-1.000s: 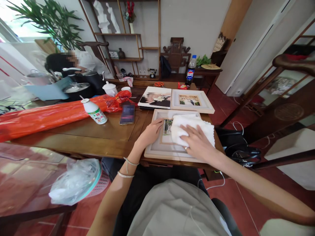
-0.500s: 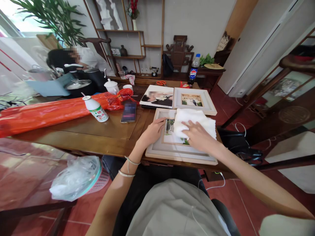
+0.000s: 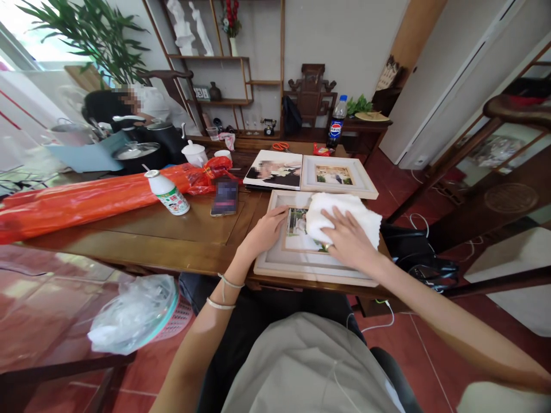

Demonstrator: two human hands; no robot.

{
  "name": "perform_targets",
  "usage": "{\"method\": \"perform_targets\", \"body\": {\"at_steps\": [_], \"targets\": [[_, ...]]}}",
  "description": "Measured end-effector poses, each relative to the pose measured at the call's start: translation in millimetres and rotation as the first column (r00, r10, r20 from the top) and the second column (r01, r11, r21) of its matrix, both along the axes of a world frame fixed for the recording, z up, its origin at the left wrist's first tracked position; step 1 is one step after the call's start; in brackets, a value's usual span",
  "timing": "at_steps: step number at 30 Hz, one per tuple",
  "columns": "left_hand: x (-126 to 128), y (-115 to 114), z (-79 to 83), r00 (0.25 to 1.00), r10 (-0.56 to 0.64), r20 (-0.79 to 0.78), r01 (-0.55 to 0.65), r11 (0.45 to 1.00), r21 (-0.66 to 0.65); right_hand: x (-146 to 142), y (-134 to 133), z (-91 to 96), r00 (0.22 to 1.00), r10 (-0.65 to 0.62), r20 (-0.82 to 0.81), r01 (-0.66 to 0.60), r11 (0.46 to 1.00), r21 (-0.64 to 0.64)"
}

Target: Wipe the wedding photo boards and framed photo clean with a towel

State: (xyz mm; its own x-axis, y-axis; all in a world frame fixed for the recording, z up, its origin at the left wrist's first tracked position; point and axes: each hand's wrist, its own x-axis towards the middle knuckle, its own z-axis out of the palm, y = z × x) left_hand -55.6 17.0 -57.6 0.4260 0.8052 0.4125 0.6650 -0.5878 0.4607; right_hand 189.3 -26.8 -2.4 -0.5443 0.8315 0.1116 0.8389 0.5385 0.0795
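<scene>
A pale framed photo (image 3: 297,263) lies flat at the near edge of the wooden table (image 3: 181,229). My left hand (image 3: 264,231) rests on the frame's left side, fingers flat and pressing it down. My right hand (image 3: 348,241) lies spread on a white cloth (image 3: 344,213) that covers the right part of the picture's glass. Two other pictures sit just behind: a frameless photo print (image 3: 275,170) and a second white-framed photo (image 3: 334,175).
A phone (image 3: 224,198), a small white bottle (image 3: 166,193) and a long orange plastic bag (image 3: 86,198) lie on the table's left. Behind them are a teapot (image 3: 193,154), pots and a cola bottle (image 3: 336,123). A person sits at far left. A bagged basket (image 3: 138,312) stands low left.
My right hand slid the white cloth to the right across the frame's glass, uncovering more of the photo. My left hand stayed on the frame.
</scene>
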Motion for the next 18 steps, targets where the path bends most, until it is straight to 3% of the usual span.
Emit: {"method": "perform_targets", "body": {"at_steps": [4, 7, 10, 13, 18], "targets": [[-1, -1, 0.6, 1.0, -0.008, 0.004, 0.008, 1.0, -0.001, 6, 49, 5.2, 0.996, -0.085, 0.021, 0.084, 0.994, 0.077], [0, -1, 1.0, 1.0, -0.003, 0.005, 0.003, 1.0, -0.004, -1, 54, 8.4, 0.997, -0.049, 0.058, 0.046, 0.998, 0.042], [0, -1, 0.7, 1.0, 0.007, 0.005, -0.007, 1.0, -0.007, -13, 24, 10.1, 0.995, 0.016, 0.096, -0.014, 1.0, -0.026], [1, -1, -0.6, 1.0, 0.009, 0.008, -0.009, 1.0, -0.003, -23, -26, 17.1, 0.993, 0.072, 0.096, -0.064, 0.994, -0.084], [1, 1, -1.8, 1.0, 0.0, 0.014, -0.001, 1.0, 0.008, -36, -89, 31.4, 0.975, 0.221, -0.002, -0.217, 0.954, -0.205]]}}
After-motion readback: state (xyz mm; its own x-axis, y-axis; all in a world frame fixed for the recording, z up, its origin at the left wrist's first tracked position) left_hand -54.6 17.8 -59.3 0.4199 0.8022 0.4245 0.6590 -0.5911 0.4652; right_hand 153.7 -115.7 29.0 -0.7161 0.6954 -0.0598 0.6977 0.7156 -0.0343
